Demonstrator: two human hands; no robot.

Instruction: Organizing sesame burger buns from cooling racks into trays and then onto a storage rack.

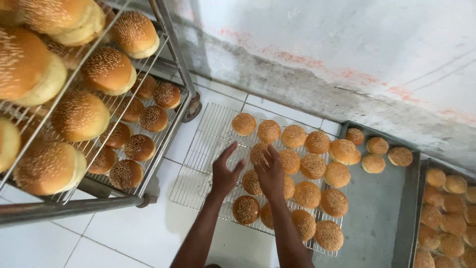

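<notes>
Head camera looks steeply down, close above the wire rack (198, 168) on the floor.

I count about seventeen sesame buns (313, 166) on one wire rack (203, 149) at twelve o'clock, four buns in one metal tray (377, 208) at two o'clock.

A white tiled floor (124, 233) carries everything here. A wire cooling rack (206, 149) lies flat on it beside the stained wall, its left part bare and its right part covered with rows of sesame buns (307, 194). Just to the right, touching the rack's edge, a grey metal tray (377, 208) sits on the tiles with a few buns gathered at its far end. A second tray (414, 218) beyond it is packed with buns. At the left, a wheeled metal trolley (74, 206) stands on the floor, its wire shelves loaded with more sesame buns.
</notes>
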